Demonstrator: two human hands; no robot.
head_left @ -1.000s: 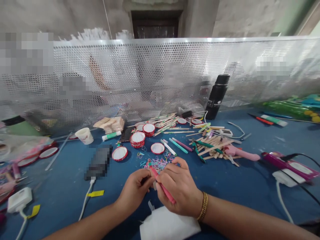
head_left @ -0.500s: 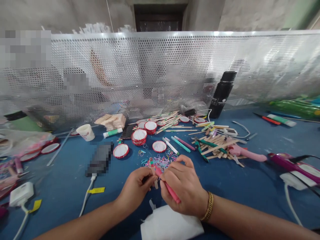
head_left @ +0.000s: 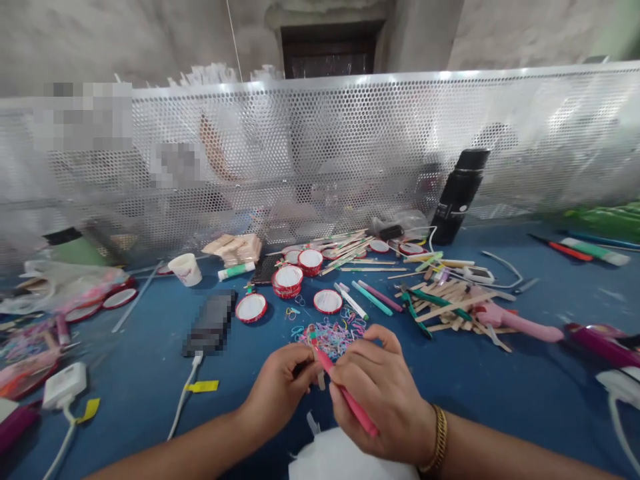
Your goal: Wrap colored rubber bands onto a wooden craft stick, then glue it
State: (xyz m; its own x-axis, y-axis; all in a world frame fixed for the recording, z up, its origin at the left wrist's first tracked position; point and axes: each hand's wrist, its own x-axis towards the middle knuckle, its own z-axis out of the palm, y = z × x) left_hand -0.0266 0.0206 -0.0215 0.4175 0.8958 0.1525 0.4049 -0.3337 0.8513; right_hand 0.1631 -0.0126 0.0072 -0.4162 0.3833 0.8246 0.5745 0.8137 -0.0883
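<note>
My right hand [head_left: 383,393] is closed around a pink pen-like stick [head_left: 347,397], which slants from the lower right up toward the left. My left hand [head_left: 280,390] is pinched shut on a small wooden stick [head_left: 320,379] held against the pink tip. Both hands meet just above the blue table [head_left: 500,393], directly in front of a heap of small coloured rubber bands [head_left: 333,333]. A gold bangle [head_left: 439,437] circles my right wrist. A white cloth [head_left: 345,460] lies under my hands at the bottom edge.
Red-rimmed round lids [head_left: 287,279] and coloured pens [head_left: 370,298] lie beyond the bands. A pile of wooden sticks [head_left: 450,300], a pink glue gun [head_left: 515,321], a black bottle [head_left: 460,195] and a perforated metal screen [head_left: 320,160] stand behind. A white cup [head_left: 185,269] and cables [head_left: 183,407] sit left.
The view has shifted a little, so everything sits further right and lower. My hands stay together on the pink stick and the small wooden stick, with only slight finger movement.
</note>
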